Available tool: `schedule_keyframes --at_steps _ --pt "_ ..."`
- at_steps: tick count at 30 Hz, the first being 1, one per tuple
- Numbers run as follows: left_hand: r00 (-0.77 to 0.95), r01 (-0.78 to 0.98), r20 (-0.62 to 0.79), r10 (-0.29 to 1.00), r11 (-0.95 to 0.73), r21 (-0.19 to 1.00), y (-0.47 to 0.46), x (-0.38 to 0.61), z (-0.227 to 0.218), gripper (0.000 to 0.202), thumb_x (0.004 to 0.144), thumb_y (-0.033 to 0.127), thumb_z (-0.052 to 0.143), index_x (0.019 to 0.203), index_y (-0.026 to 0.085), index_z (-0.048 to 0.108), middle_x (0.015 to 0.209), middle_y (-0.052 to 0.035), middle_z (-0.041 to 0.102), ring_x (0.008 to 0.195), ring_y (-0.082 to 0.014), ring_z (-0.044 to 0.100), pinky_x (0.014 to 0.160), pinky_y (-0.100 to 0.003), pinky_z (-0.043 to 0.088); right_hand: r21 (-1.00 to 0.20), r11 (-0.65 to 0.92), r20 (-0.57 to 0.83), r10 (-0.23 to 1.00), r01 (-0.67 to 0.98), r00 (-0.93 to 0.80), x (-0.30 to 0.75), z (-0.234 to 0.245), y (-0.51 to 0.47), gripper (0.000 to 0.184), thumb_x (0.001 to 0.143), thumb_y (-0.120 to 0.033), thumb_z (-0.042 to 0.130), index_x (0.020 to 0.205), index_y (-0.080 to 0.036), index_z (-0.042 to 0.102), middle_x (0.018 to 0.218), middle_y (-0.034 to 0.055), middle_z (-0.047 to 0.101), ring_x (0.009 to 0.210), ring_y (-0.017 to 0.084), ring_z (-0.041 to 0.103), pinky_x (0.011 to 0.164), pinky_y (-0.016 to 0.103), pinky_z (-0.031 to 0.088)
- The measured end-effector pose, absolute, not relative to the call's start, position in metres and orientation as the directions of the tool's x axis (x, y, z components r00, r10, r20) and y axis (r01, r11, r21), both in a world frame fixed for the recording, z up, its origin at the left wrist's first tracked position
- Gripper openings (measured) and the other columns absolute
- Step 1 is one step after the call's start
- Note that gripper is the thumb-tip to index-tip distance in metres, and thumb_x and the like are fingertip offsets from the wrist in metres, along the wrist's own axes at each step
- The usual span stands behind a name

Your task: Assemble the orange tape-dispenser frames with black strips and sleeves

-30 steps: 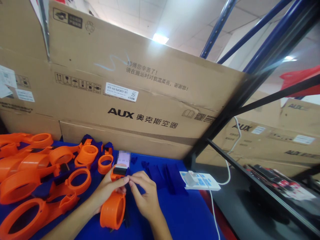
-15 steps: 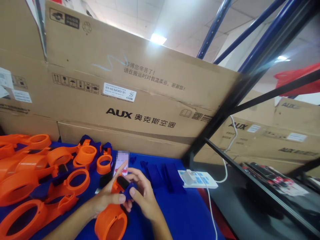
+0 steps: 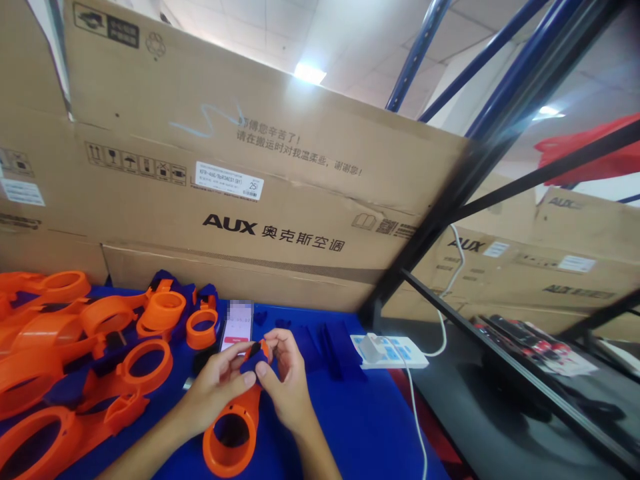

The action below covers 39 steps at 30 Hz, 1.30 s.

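Both my hands meet over the blue table [image 3: 360,433] on one orange ring-shaped plastic part [image 3: 231,437] with a handle. My left hand [image 3: 215,390] grips the handle, thumb and fingers closed round it. My right hand [image 3: 285,383] pinches a small dark blue piece [image 3: 253,361] against the top end of that handle. The ring hangs down toward me, open side facing the camera.
Several more orange ring parts [image 3: 75,353] lie piled on the left. A phone [image 3: 237,324] lies just behind my hands, loose blue pieces [image 3: 325,340] to its right, then a white power strip [image 3: 390,351] with cable. Large cardboard boxes [image 3: 260,200] wall the back; a dark rack [image 3: 500,167] stands right.
The orange part has been turned and raised, so its ring now faces the camera. My right hand has brought the blue piece onto the handle's top end. The view drifted slightly right.
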<state>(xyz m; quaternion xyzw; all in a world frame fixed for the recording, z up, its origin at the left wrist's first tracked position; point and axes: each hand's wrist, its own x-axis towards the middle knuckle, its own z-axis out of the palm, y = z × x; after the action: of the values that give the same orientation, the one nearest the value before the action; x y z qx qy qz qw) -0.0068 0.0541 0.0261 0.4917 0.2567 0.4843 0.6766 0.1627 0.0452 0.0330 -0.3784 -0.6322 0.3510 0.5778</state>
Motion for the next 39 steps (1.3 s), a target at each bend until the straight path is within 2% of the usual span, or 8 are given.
schedule_keyframes --at_steps 14,20,24,26,29,31,34,39 --pt "0.393 -0.340 0.134 0.910 0.009 0.940 0.057 -0.009 0.026 0.046 0.080 0.029 0.083 0.125 0.023 0.075 0.130 -0.0112 0.075 0.130 -0.0375 0.063 0.108 -0.050 0.052 -0.895 0.442 0.441 0.897 0.063 -0.037 0.162 0.029 0.050 0.030 0.090 -0.044 0.071 0.100 -0.024 0.051 0.086 -0.0008 0.054 0.077 0.017 0.053 0.072 0.029 0.048" --pt "0.279 -0.378 0.096 0.955 0.017 0.925 0.055 -0.003 0.021 0.042 0.079 0.029 0.084 0.120 0.024 0.077 0.127 -0.0092 0.077 0.131 -0.0361 0.062 0.105 -0.044 0.054 -0.907 0.410 0.406 0.912 0.096 -0.059 0.162 0.026 0.052 0.042 0.094 -0.047 0.067 0.127 -0.025 0.054 0.089 0.0003 0.059 0.080 0.019 0.059 0.077 0.032 0.051" --pt "0.317 -0.491 -0.092 0.944 0.247 0.835 0.062 -0.007 0.021 0.048 0.081 0.039 0.081 0.124 0.019 0.073 0.114 -0.0134 0.081 0.111 -0.0371 0.074 0.087 -0.044 0.062 -0.893 0.388 0.394 0.919 0.229 -0.022 0.170 0.029 0.054 0.038 0.106 -0.050 0.040 0.128 -0.026 0.060 0.103 0.0065 0.068 0.091 0.023 0.065 0.081 0.036 0.053" --pt "0.385 -0.557 -0.168 0.908 0.373 0.742 0.068 -0.011 0.021 0.055 0.083 0.047 0.076 0.127 0.014 0.070 0.105 -0.0171 0.082 0.098 -0.0381 0.077 0.076 -0.043 0.063 -0.810 0.329 0.439 0.889 0.486 0.130 0.180 0.030 0.058 0.036 0.104 -0.047 0.044 0.125 -0.024 0.063 0.110 0.0097 0.070 0.103 0.027 0.065 0.090 0.041 0.050" --pt "0.446 -0.629 -0.180 0.877 0.450 0.634 0.076 -0.018 0.022 0.058 0.087 0.050 0.069 0.127 0.009 0.069 0.098 -0.0199 0.081 0.088 -0.0367 0.078 0.070 -0.042 0.062 -0.541 0.030 0.512 0.805 0.841 0.300 0.201 0.029 0.063 0.039 0.097 -0.041 0.057 0.130 -0.019 0.063 0.122 0.0171 0.069 0.118 0.038 0.057 0.098 0.051 0.042" --pt "0.425 -0.681 -0.166 0.890 0.435 0.589 0.079 -0.020 0.023 0.054 0.089 0.047 0.066 0.129 0.010 0.068 0.100 -0.0191 0.081 0.088 -0.0352 0.078 0.072 -0.042 0.062 -0.376 -0.164 0.481 0.807 0.912 0.343 0.213 0.025 0.066 0.044 0.095 -0.036 0.058 0.135 -0.017 0.060 0.127 0.0208 0.068 0.120 0.042 0.054 0.095 0.053 0.040" --pt "0.395 -0.728 -0.163 0.904 0.416 0.545 0.079 -0.021 0.024 0.051 0.091 0.041 0.065 0.133 0.012 0.065 0.105 -0.0179 0.081 0.093 -0.0347 0.078 0.079 -0.043 0.062 -0.208 -0.297 0.390 0.849 0.932 0.357 0.223 0.019 0.066 0.049 0.094 -0.031 0.060 0.140 -0.015 0.057 0.124 0.0220 0.070 0.117 0.042 0.055 0.092 0.051 0.038" --pt "0.412 -0.718 -0.182 0.893 0.441 0.538 0.077 -0.019 0.023 0.049 0.091 0.040 0.064 0.132 0.012 0.065 0.106 -0.0189 0.080 0.092 -0.0355 0.077 0.078 -0.045 0.062 -0.161 -0.332 0.308 0.878 0.929 0.367 0.224 0.017 0.066 0.051 0.089 -0.025 0.065 0.140 -0.017 0.057 0.114 0.0198 0.072 0.114 0.040 0.056 0.091 0.048 0.037"
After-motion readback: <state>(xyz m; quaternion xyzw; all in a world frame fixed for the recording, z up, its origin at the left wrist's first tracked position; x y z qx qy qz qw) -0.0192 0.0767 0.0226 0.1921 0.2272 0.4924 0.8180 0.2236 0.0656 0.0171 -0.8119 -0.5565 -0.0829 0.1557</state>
